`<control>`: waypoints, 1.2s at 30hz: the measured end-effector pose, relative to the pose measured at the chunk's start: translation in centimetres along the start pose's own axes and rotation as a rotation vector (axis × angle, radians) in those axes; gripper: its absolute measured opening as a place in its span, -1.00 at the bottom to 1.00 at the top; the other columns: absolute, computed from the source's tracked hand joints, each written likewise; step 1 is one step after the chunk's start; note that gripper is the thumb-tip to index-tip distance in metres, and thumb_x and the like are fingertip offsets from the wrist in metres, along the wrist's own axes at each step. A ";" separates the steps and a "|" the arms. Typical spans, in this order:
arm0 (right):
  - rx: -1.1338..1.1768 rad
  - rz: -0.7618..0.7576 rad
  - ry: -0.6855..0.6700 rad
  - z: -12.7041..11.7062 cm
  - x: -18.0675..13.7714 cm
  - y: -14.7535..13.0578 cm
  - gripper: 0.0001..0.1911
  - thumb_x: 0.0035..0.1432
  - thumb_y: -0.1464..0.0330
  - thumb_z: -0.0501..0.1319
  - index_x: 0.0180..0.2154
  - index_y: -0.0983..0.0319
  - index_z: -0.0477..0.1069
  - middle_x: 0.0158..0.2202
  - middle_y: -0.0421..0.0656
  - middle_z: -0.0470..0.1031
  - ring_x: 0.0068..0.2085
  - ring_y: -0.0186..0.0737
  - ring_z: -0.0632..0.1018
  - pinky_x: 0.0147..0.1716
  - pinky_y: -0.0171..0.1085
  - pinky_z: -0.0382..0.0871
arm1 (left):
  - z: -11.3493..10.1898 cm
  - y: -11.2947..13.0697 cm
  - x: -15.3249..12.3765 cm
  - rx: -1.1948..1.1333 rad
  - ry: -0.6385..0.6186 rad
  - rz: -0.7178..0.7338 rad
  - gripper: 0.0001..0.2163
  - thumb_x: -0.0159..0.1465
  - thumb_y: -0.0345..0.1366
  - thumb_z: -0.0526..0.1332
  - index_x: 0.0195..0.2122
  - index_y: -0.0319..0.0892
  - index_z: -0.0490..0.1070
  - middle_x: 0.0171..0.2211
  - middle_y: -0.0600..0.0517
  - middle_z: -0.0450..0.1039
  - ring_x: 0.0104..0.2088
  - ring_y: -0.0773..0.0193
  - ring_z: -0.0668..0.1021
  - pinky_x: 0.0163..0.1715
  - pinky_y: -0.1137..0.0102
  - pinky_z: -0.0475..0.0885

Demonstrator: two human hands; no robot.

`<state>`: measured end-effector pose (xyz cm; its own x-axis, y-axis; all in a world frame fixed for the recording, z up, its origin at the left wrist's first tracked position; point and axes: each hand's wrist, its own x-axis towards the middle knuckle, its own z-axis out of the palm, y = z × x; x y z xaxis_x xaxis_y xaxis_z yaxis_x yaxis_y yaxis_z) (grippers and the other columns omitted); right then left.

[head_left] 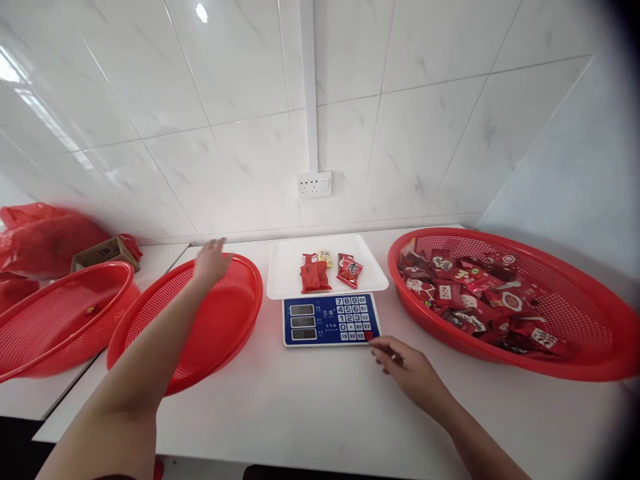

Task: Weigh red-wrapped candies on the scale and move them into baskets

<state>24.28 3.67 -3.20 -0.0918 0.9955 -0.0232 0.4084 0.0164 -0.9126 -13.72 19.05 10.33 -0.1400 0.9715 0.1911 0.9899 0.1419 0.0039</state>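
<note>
My left hand (211, 261) is over the far rim of a red plastic basket (215, 333), its fingers stretched out and slightly blurred, with nothing seen in it. That basket holds nothing I can see. My right hand (400, 363) is curled at the front right corner of a blue-and-white digital scale (327, 337). Its index fingertip is at the red key, and nothing shows in the bent fingers. On the scale's white pan (285, 267) lie several small snack packets: red ones (315, 277), a yellowish one (324, 257) and dark red ones (350, 270).
A large red basket (600, 320) full of red snack packets (470, 287) stands on the right. Another red basket (65, 353), red plastic bags (50, 237) and a cardboard box (103, 253) are at the left. A wall socket (315, 185) is above the scale.
</note>
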 end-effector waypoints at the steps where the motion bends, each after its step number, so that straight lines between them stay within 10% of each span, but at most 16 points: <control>1: -0.041 -0.057 0.045 -0.4 0.7 -1.3 -0.70 0.12 0.15 0.08 -0.25 0.18 0.43 -0.37 -0.13 0.48 -0.35 -0.21 0.50 -0.34 -0.24 0.43 | 0.1 2.5 -0.2 -0.048 -0.014 0.112 -0.52 0.35 -0.16 -0.13 0.26 -0.19 -0.06 0.26 -0.17 0.04 0.23 0.06 0.16 0.08 0.17 0.21; 6: -0.289 -0.313 0.241 -2.1 6.8 -7.4 -0.71 0.16 0.25 0.06 -0.12 0.19 0.39 -0.04 -0.05 0.42 -0.08 -0.15 0.47 -0.15 -0.20 0.40 | 1.1 12.8 -2.5 -0.188 -0.175 0.559 -0.43 0.24 0.08 0.00 0.22 -0.05 0.08 0.17 -0.01 0.26 0.12 0.16 0.34 0.01 0.37 0.28; 12: -0.649 -0.230 0.171 -1.6 12.7 -8.0 -0.53 0.13 0.29 0.14 0.10 0.19 0.24 0.06 0.00 0.33 0.11 -0.03 0.33 0.05 -0.10 0.21 | 2.1 16.0 -3.8 -0.219 -0.194 0.635 -0.43 0.12 -0.04 0.21 0.12 -0.17 0.20 -0.02 -0.13 0.38 0.00 0.02 0.43 -0.08 0.28 0.32; 17: -0.684 -0.132 0.131 -1.5 13.7 -7.1 -0.42 0.03 0.26 0.22 0.11 0.18 0.23 0.01 0.05 0.34 -0.07 0.06 0.46 -0.16 -0.10 0.34 | 0.6 13.6 -4.3 -0.298 -0.090 0.580 -0.60 0.16 -0.13 0.19 0.01 -0.12 0.25 -0.09 -0.04 0.34 -0.17 0.18 0.49 -0.27 0.39 0.37; 24: -0.593 -0.178 0.162 -2.3 13.9 -8.5 -0.47 0.01 0.28 0.23 0.06 0.18 0.26 -0.02 -0.02 0.37 -0.04 -0.04 0.45 -0.10 -0.14 0.34 | -2.6 3.8 -5.4 -0.301 0.094 0.368 -0.75 0.31 -0.12 0.01 -0.16 -0.16 0.31 -0.12 -0.08 0.34 -0.15 0.10 0.47 -0.29 0.31 0.37; 31: -0.095 -0.215 -0.085 2.6 13.7 -12.9 -0.38 0.05 0.29 0.22 0.15 0.21 0.15 -0.09 -0.04 0.48 -0.23 -0.17 0.55 -0.29 -0.20 0.47 | -1.9 -1.9 -13.4 -0.328 -0.328 0.416 -0.45 0.26 0.04 0.01 0.25 -0.01 0.02 0.25 -0.09 0.09 0.21 0.00 0.21 0.08 0.18 0.24; 36: -0.113 -0.365 -0.230 8.3 12.1 -16.8 -0.34 0.11 0.26 0.18 0.22 0.12 0.06 0.12 -0.04 0.33 -0.16 -0.20 0.53 -0.17 -0.19 0.45 | -0.8 -1.4 -18.9 -0.117 -0.431 0.393 -0.37 0.28 -0.22 0.07 0.31 0.04 -0.24 0.27 -0.10 0.06 0.07 -0.02 0.42 -0.16 0.24 0.41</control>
<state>8.73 14.69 8.49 -0.4426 0.8762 0.1905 0.4072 0.3857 -0.8279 -12.45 0.32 7.51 0.2650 0.9399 -0.2155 0.9619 -0.2421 0.1268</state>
